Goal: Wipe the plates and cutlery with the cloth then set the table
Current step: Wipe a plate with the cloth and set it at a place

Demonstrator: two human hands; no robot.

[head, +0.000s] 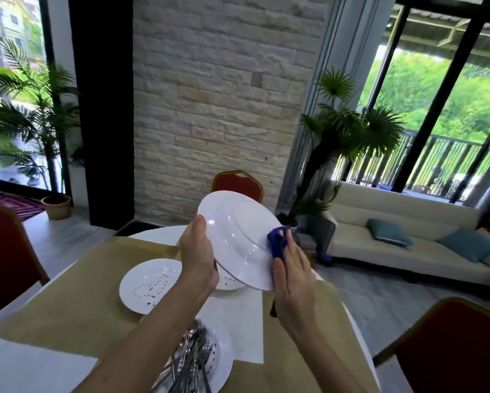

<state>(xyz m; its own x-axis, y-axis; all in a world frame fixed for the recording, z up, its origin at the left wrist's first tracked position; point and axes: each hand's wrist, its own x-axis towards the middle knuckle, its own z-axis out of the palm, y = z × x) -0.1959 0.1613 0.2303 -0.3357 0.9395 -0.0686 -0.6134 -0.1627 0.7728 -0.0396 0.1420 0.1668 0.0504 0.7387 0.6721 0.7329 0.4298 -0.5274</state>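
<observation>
My left hand [197,258] grips the left rim of a white plate [235,236], held tilted above the table with its underside facing me. My right hand [293,275] presses a blue cloth [277,241] against the plate's right rim. On the table lies a plate with red stains [148,285], and another stained plate [228,280] is partly hidden under the raised one. A near plate [219,361] carries a heap of cutlery [188,358], several pieces, some with red spots.
The table has a tan cloth [76,307] with white napkins at front left [31,367] and centre [238,330]. Red chairs stand at left [5,265], far side [238,182] and right [448,347]. A sofa [402,239] and potted palms stand beyond.
</observation>
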